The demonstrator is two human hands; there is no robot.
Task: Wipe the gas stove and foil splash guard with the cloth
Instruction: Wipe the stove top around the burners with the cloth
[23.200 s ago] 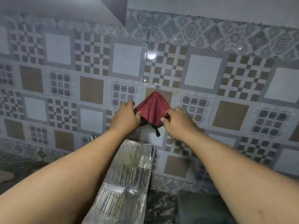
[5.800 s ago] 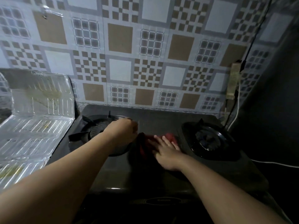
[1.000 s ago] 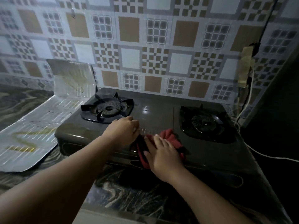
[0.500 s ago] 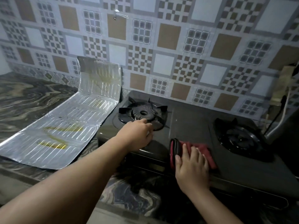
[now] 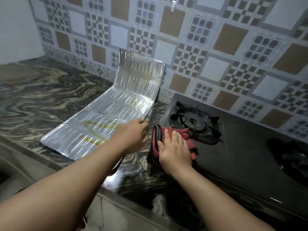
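Observation:
A black two-burner gas stove sits on the marbled counter at the right. My right hand lies flat on a red cloth with a black edge, pressed onto the stove's front left corner beside the left burner. My left hand is off the stove, fingers loosely apart, at the near right edge of the foil splash guard. The guard lies mostly flat on the counter, its far panel leaning against the tiled wall, with yellowish streaks on it.
The marbled counter stretches to the left, with its front edge below my arms. The second burner is at the far right. A clear hook is stuck on the patterned wall tiles above the guard.
The view has swung left. My right hand slid the cloth leftward to the stove's front left corner. My left hand left the stove and moved to the foil guard's edge.

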